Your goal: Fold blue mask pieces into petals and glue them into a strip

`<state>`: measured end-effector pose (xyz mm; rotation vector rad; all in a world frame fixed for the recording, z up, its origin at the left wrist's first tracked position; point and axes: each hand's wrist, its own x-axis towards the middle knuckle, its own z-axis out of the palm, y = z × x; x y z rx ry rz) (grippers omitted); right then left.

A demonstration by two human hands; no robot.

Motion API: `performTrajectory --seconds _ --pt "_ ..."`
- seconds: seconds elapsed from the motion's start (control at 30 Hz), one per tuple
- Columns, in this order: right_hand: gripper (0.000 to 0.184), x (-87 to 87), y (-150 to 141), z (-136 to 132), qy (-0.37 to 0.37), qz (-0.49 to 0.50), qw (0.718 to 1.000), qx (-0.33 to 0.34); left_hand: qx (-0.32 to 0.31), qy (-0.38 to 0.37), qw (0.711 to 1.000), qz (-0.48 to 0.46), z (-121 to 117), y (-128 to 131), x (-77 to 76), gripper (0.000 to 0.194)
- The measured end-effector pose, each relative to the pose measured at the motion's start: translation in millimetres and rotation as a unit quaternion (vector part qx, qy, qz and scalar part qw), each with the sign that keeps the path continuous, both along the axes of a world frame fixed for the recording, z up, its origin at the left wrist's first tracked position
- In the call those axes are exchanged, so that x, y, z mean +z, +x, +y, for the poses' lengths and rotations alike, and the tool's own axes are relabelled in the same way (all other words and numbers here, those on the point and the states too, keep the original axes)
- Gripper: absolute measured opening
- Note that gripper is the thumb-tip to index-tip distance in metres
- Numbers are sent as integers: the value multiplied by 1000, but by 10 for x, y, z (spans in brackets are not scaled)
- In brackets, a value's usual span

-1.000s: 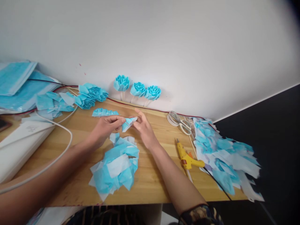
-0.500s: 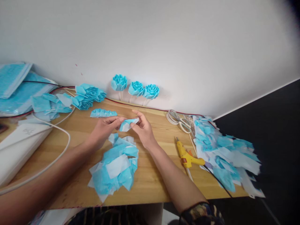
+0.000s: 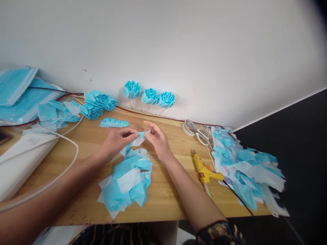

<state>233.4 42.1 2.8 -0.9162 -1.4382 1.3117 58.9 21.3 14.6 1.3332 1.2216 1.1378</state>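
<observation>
Between my two hands is a small blue-and-white fabric piece (image 3: 138,141), with a blue fold along its top edge. My left hand (image 3: 124,136) pinches its left side between thumb and fingers. At its right corner, my right hand (image 3: 156,137) pinches it too, the upper fingers partly raised. Just below lies a loose pile of cut blue and white fabric pieces (image 3: 130,180). A row of folded blue petals (image 3: 114,123) rests on the table behind my left hand.
Blue fabric flowers on sticks (image 3: 150,96) lean at the wall, with more flowers (image 3: 98,102) at left. A yellow glue gun (image 3: 204,170), scissors (image 3: 201,136) and scraps (image 3: 245,166) lie right. A white cable (image 3: 74,160) loops over a white box (image 3: 28,153).
The fabric piece's top edge has been folded over, so less blue shows and its white part hangs lower. My hands have drawn slightly closer together. The view has shifted a little.
</observation>
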Motion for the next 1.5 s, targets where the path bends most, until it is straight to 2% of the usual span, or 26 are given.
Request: performTrajectory --seconds 0.17,0.23,0.27,0.3,0.37,0.43,0.5,0.57,0.67,0.73,0.93,1.03,1.2,1.33,1.5 --pt "34 -40 2 25 32 -32 998 -51 -16 -27 998 -49 -2 -10 -16 21" --pt "32 -22 6 4 100 -68 988 -93 -8 -55 994 -93 10 -31 -51 21" --pt "32 -4 6 -15 159 -98 976 -111 -1 -63 992 -114 18 -43 -69 21" --pt "32 17 3 -38 230 -131 957 -121 7 -65 989 -131 27 -54 -83 21" --pt "34 55 -15 -89 371 -197 900 -113 26 -56 986 -155 44 -68 -100 21" --pt "36 68 -50 -131 468 -249 843 -88 43 -47 983 -171 52 -67 -103 20" --pt "33 50 -90 -153 512 -297 802 -74 45 -51 980 -188 46 -54 -102 19" --pt "27 17 -121 -155 529 -338 774 -82 27 -59 976 -206 31 -34 -103 19" --pt "19 -23 -134 -139 536 -364 755 -99 -2 -70 971 -229 6 -4 -107 21" --pt "15 -33 -122 -127 530 -350 766 -100 -5 -71 970 -233 -2 7 -104 21" --pt "8 -61 -86 -91 445 -272 841 -141 11 -54 977 -206 -4 3 -73 20" --pt "8 -79 -89 -80 369 -242 884 -156 9 -63 979 -195 -10 2 -55 21" --pt "6 -72 -104 -93 229 -166 952 -120 4 -69 982 -177 -16 -1 -29 22" --pt "7 -49 -118 -104 158 -150 968 -121 18 -55 988 -147 -12 -8 -43 21" --pt "6 -55 -126 -105 134 -141 973 -123 25 -33 993 -111 -12 -12 -63 20"
